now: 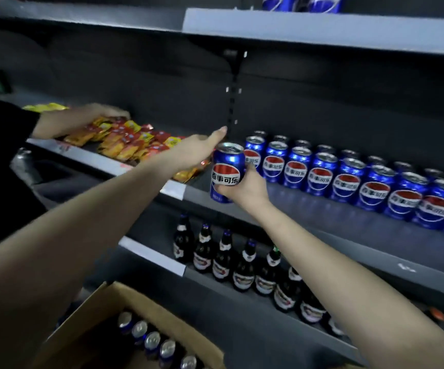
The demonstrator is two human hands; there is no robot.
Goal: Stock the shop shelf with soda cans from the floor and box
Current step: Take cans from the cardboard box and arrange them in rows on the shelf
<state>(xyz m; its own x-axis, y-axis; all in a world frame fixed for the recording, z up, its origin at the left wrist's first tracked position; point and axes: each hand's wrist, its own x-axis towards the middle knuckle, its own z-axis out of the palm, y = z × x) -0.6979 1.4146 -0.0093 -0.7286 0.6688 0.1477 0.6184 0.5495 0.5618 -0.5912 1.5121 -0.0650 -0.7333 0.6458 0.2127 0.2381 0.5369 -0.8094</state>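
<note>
My right hand (245, 186) grips a blue soda can (227, 169) from below, upright, just in front of the middle shelf (308, 209). It sits at the left end of a long double row of matching blue cans (348, 179). My left hand (202, 149) reaches over the shelf just left of the held can, fingers extended, touching no can. A cardboard box (103, 304) at bottom left holds several more cans (151, 342) seen from the top.
Orange and red snack packets (125, 141) lie on the shelf to the left, where another person's hand (101, 113) rests on them. Dark glass bottles (242, 265) line the lower shelf. More blue cans (303, 2) stand on the top shelf.
</note>
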